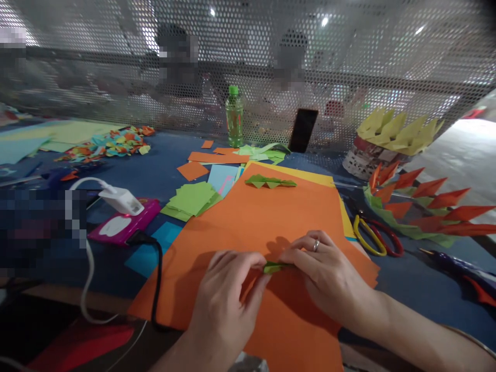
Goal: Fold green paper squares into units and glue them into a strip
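Note:
A small folded piece of green paper (273, 267) is pinched between my two hands, low over a large orange sheet (228, 227). Thumb and forefinger of my left hand (228, 294) grip its left end. My right hand (325, 274), with a ring on one finger, closes on the other end and hides much of it. Farther up the orange sheet lies a strip of folded green paper (270, 181) with pointed edges. To the left, a stack of green paper squares (192, 199) overlaps the sheet's side.
Scissors (370, 236), a glue gun (461, 268) and a ring of orange-and-green folded paper (422, 206) lie at right. A green-capped bottle (234, 119) and a phone (303, 130) stand against the perforated metal screen (127, 88). A white charger (122, 200) rests on a pink box (145, 219), with cables nearby.

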Tool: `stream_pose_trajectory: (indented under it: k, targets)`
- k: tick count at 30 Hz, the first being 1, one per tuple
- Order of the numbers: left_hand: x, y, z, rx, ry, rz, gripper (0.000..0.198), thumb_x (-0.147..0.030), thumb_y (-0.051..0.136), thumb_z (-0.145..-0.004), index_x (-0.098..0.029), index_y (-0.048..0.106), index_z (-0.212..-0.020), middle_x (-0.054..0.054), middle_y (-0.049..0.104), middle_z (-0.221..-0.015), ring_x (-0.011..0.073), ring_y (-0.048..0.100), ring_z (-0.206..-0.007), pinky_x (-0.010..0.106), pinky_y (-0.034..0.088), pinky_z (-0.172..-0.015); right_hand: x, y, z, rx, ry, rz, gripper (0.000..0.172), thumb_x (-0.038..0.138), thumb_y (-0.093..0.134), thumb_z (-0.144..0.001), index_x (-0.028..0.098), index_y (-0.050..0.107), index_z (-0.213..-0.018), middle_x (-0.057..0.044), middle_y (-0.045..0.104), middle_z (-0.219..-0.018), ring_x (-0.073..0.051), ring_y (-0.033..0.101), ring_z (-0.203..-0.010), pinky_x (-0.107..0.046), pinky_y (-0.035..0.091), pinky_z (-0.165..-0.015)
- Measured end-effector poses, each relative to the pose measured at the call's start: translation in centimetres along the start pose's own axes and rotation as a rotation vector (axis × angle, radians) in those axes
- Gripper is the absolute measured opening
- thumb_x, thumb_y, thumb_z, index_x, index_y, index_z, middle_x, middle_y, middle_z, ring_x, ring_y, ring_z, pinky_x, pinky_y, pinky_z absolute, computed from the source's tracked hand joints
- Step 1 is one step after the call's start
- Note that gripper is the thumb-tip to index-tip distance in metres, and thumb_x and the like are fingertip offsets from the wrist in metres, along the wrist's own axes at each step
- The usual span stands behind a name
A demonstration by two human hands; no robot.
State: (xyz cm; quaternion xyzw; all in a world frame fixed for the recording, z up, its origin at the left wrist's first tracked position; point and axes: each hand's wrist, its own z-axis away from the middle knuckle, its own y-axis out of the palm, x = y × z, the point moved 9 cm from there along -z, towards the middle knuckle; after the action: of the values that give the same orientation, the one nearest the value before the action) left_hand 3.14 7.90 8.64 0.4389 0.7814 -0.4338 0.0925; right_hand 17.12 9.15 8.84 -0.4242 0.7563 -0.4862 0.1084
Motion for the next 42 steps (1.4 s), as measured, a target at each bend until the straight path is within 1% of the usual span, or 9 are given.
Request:
stream_pose_trajectory:
  k: [4, 7, 9, 12, 15, 22, 30, 37, 42]
  targets:
    - [-0.2, 0.5, 0.0, 0.028, 0.024, -0.008, 0.012, -0.009, 0.058, -0.093, -0.021, 0.061, -0.092, -0.001, 0.069, -0.081, 0.0157, 0.062, -0.074, 0.031, 0.042, -0.075, -0.1, 0.1, 0.1, 0.025, 0.01, -0.018, 0.04, -0.006, 0.037, -0.087, 0.018, 0.064, -0.105, -0.004, 0.071, -0.088, -0.017, 0.062, -0.089, -0.034, 0.041, -0.087]
    - [-0.3, 0.8, 0.2, 0.042, 0.042, -0.017, 0.016, -0.006, 0.055, -0.093, -0.02, 0.062, -0.091, -0.001, 0.069, -0.079, 0.0157, 0.06, -0.074, 0.032, 0.041, -0.077, 0.1, -0.2, 0.2, 0.036, 0.016, 0.026, 0.042, -0.003, 0.039, -0.092, 0.019, 0.059, -0.122, -0.007, 0.069, -0.116, -0.019, 0.058, -0.107, -0.035, 0.038, -0.093]
    - [-0.4, 0.9, 0.2, 0.049, 0.063, -0.02, 0.019, -0.005, 0.052, -0.093, -0.02, 0.064, -0.095, 0.0, 0.069, -0.08, 0.0165, 0.061, -0.077, 0.034, 0.04, -0.08, 0.8, -0.4, 0.3, 0.055, -0.027, 0.119, 0.038, 0.004, 0.04, -0.098, 0.021, 0.057, -0.128, -0.007, 0.066, -0.123, -0.022, 0.055, -0.111, -0.038, 0.035, -0.095]
    - [-0.9, 1.2, 0.4, 0.083, 0.103, -0.009, 0.024, -0.003, 0.049, -0.093, -0.02, 0.065, -0.09, -0.001, 0.071, -0.081, 0.0167, 0.062, -0.083, 0.036, 0.039, -0.087, 2.1, 0.0, 0.7, 0.121, -0.123, 0.188, 0.029, 0.015, 0.036, -0.105, 0.02, 0.064, -0.111, -0.004, 0.07, -0.103, -0.021, 0.058, -0.096, -0.038, 0.033, -0.09]
    - [-1.4, 1.5, 0.8, 0.138, 0.165, -0.02, 0.022, -0.008, 0.051, -0.096, -0.019, 0.067, -0.087, -0.001, 0.073, -0.089, 0.0176, 0.064, -0.092, 0.038, 0.037, -0.095, 2.4, 0.5, 1.4, 0.166, -0.133, 0.172, 0.036, 0.016, 0.031, -0.107, 0.019, 0.063, -0.093, -0.003, 0.069, -0.089, -0.019, 0.058, -0.084, -0.038, 0.034, -0.086]
    - [-1.0, 2.2, 2.9, 0.232, 0.28, -0.111, 0.027, -0.016, 0.047, -0.101, -0.021, 0.07, -0.114, 0.003, 0.071, -0.125, 0.0207, 0.06, -0.116, 0.043, 0.028, -0.113, 1.1, 0.8, 3.3, 0.194, -0.031, 0.132, 0.024, 0.017, 0.04, -0.105, 0.019, 0.064, -0.103, -0.004, 0.072, -0.095, -0.02, 0.061, -0.088, -0.038, 0.035, -0.088]
    - [-0.9, 2.4, 3.3, 0.192, 0.298, -0.129, 0.03, -0.015, 0.044, -0.1, -0.021, 0.071, -0.111, 0.004, 0.072, -0.122, 0.0193, 0.061, -0.116, 0.042, 0.027, -0.117, 2.1, -0.3, 3.1, 0.068, 0.036, 0.084, 0.01, 0.017, 0.056, -0.098, 0.02, 0.066, -0.098, 0.0, 0.072, -0.086, -0.017, 0.063, -0.079, -0.034, 0.039, -0.078]
    - [-0.7, 2.7, 3.5, 0.214, 0.312, -0.172, 0.031, -0.018, 0.046, -0.101, -0.019, 0.068, -0.123, 0.004, 0.072, -0.121, 0.0192, 0.062, -0.113, 0.045, 0.021, -0.121, -0.7, 0.7, 4.0, 0.087, 0.365, -0.176, 0.011, 0.024, 0.062, -0.097, 0.024, 0.061, -0.086, 0.003, 0.065, -0.08, -0.016, 0.056, -0.073, -0.031, 0.038, -0.069]
    - [-1.0, 2.5, 3.0, 0.239, 0.321, -0.195, 0.031, -0.022, 0.043, -0.105, -0.019, 0.07, -0.118, 0.003, 0.073, -0.118, 0.0175, 0.064, -0.111, 0.042, 0.021, -0.123, -1.4, 1.0, 4.2, 0.103, 0.463, -0.165, 0.017, 0.025, 0.06, -0.097, 0.023, 0.058, -0.08, 0.003, 0.062, -0.075, -0.016, 0.054, -0.07, -0.031, 0.036, -0.065]
